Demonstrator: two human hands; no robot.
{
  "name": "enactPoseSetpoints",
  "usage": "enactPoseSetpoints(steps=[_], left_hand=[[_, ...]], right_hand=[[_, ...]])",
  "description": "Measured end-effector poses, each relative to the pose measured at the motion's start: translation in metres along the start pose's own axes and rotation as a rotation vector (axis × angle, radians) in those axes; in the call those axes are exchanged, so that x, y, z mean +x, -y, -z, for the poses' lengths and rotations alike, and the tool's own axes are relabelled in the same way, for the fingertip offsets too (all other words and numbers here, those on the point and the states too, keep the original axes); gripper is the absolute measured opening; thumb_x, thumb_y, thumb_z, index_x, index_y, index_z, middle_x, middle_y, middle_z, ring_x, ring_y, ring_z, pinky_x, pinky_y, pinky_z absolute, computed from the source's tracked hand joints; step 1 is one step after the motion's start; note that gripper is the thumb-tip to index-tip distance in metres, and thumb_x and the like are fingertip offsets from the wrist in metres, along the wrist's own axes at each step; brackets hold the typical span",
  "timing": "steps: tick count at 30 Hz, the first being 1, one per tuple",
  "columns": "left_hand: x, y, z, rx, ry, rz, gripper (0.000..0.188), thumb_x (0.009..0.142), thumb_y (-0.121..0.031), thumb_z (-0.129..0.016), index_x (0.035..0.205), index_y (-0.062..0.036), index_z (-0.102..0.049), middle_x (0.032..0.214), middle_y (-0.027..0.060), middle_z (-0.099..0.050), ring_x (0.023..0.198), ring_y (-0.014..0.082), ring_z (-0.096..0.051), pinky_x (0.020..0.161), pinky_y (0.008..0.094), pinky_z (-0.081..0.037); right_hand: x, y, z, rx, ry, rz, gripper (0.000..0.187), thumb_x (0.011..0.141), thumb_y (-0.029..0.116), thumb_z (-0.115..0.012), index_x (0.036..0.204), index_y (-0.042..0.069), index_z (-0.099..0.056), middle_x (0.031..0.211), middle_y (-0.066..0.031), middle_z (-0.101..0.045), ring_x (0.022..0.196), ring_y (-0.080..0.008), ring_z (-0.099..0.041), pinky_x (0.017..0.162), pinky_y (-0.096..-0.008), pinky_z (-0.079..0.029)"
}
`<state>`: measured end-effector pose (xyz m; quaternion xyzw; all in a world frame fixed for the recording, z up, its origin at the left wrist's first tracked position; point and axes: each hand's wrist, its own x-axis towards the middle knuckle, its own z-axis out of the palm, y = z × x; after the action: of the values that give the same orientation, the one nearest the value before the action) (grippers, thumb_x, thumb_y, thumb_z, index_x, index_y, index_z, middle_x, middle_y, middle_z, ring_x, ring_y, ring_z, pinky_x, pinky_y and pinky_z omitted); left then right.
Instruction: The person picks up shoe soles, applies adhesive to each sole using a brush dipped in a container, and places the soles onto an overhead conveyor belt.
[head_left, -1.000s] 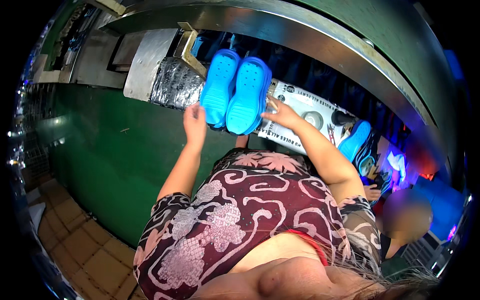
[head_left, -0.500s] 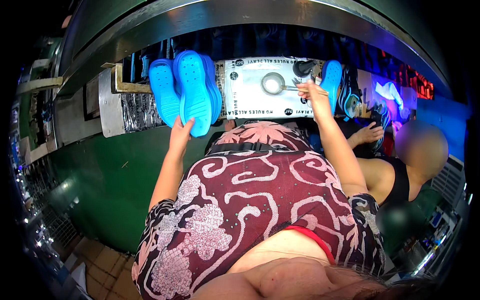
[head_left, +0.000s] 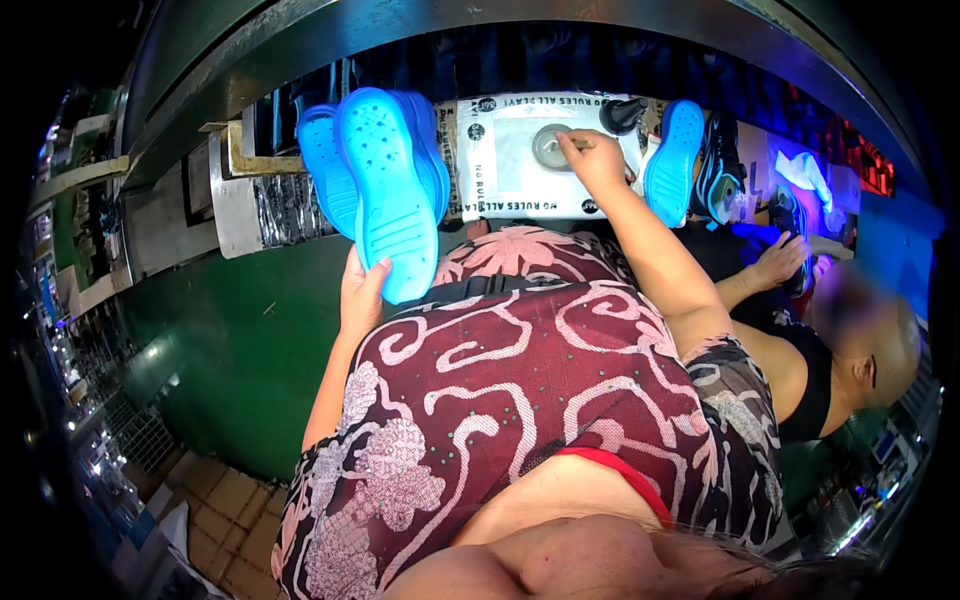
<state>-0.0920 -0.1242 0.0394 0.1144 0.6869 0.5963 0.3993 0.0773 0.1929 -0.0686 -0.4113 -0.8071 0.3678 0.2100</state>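
Note:
My left hand (head_left: 364,292) pinches the heel end of a blue shoe sole (head_left: 393,215), thumb on top, and holds it tilted up toward me. Behind it more blue soles (head_left: 437,165) are stacked, and another blue sole (head_left: 325,160) lies to its left. My right hand (head_left: 598,165) is closed on a thin brush, mostly hidden by the fingers, over a small round bowl (head_left: 546,148) of pale liquid. The bowl stands on a white printed sheet (head_left: 500,185). Right of the sheet lies a single blue sole (head_left: 674,160).
A black bottle-like thing (head_left: 625,115) stands at the sheet's far right corner. Dark shoes (head_left: 718,170) sit further right, beside a co-worker's hand (head_left: 782,262). A metal rail (head_left: 480,50) crosses beyond the bench, with dark shoes in a row beneath it.
My left hand has drawn the top sole nearer me and tilted it up. The right hand has moved left and farther away, bringing the brush over the bowl. The co-worker has shifted.

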Motion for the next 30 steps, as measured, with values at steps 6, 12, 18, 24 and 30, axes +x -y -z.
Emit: enactPoseSetpoints(steps=[6, 12, 18, 24, 30], left_hand=[[-0.012, 0.004, -0.005, -0.020, -0.398, -0.402, 0.040, 0.084, -0.007, -0.052, 0.121, 0.0024, -0.040, 0.111, 0.0128, -0.053, 0.099, 0.0183, -0.052, 0.089, 0.0312, -0.040], [0.000, -0.018, -0.011, 0.127, -0.212, -0.266, 0.041, 0.081, -0.005, -0.057, 0.117, 0.0027, -0.039, 0.104, 0.0131, -0.054, 0.089, 0.0173, -0.055, 0.079, 0.0311, -0.046], [0.037, -0.055, -0.056, 0.080, -0.013, -0.406, 0.037, 0.082, -0.005, -0.056, 0.114, 0.0039, -0.041, 0.101, 0.0140, -0.056, 0.079, 0.0175, -0.060, 0.066, 0.0288, -0.050], [0.060, -0.077, -0.090, 0.219, 0.027, -0.603, 0.040, 0.079, -0.009, -0.060, 0.112, 0.0050, -0.044, 0.103, 0.0144, -0.058, 0.092, 0.0195, -0.057, 0.083, 0.0315, -0.045], [0.053, -0.080, -0.120, 0.155, 0.148, -0.720, 0.036, 0.076, -0.005, -0.061, 0.108, 0.0035, -0.048, 0.098, 0.0121, -0.059, 0.087, 0.0178, -0.058, 0.079, 0.0297, -0.046]], right_hand=[[-0.004, 0.015, 0.023, 0.060, -0.065, 0.067, 0.023, 0.078, 0.028, -0.065, 0.074, 0.005, -0.068, 0.070, -0.0116, -0.063, 0.064, -0.0273, -0.061, 0.059, -0.0316, -0.046], [-0.013, 0.005, 0.030, 0.492, -0.096, -0.190, 0.030, 0.088, 0.027, -0.057, 0.082, 0.000, -0.067, 0.076, -0.0070, -0.066, 0.067, -0.0115, -0.059, 0.061, -0.0263, -0.045], [-0.042, 0.045, 0.081, 0.870, -0.125, -0.197, 0.030, 0.091, 0.024, -0.051, 0.091, -0.004, -0.060, 0.074, -0.0072, -0.058, 0.067, -0.0112, -0.052, 0.060, -0.0231, -0.041], [-0.067, 0.135, 0.121, 0.700, -0.064, 0.209, 0.028, 0.092, 0.019, -0.046, 0.084, -0.002, -0.061, 0.076, -0.0086, -0.059, 0.067, -0.0131, -0.056, 0.065, -0.0243, -0.044], [-0.060, 0.166, 0.122, 0.248, -0.149, 0.678, 0.011, 0.078, 0.010, -0.061, 0.069, 0.004, -0.061, 0.063, -0.0062, -0.059, 0.059, -0.0222, -0.054, 0.064, -0.0320, -0.040]])
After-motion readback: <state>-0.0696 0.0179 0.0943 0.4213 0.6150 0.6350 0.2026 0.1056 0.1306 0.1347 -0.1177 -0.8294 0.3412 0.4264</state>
